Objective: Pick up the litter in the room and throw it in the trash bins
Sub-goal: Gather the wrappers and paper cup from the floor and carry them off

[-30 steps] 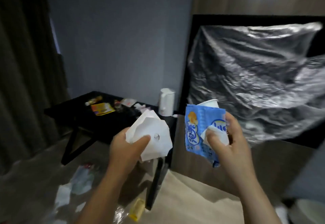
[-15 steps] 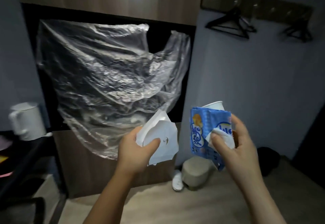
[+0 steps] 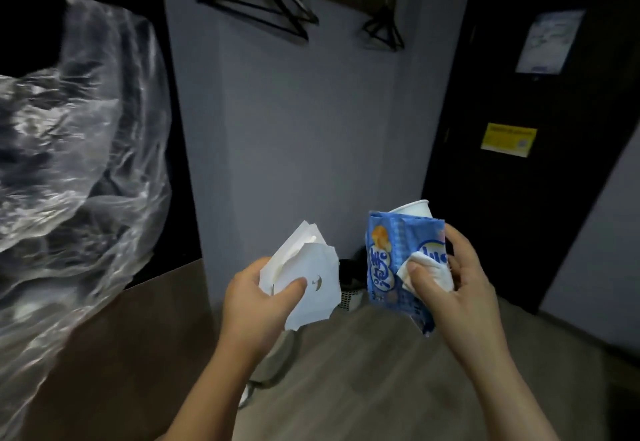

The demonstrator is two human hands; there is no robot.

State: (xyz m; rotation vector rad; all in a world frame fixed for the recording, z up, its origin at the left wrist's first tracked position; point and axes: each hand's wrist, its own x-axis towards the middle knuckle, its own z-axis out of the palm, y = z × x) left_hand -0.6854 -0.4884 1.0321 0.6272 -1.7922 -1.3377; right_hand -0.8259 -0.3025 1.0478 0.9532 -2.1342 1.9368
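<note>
Two hands full of litter, and judging by this view none of it is binned yet. The left hand (image 3: 258, 302) curls round a bundle of white paper (image 3: 311, 302), thumb pressed on its front. The right hand (image 3: 460, 288) grips a blue wrapper (image 3: 382, 267), pins a crumpled tissue (image 3: 431, 272) under its thumb, and holds a paper cup (image 3: 415, 208) behind. Both forearms reach forward, side by side. On the far floor between them sits a dark shape, possibly a bin (image 3: 349, 288); too dim to tell.
</note>
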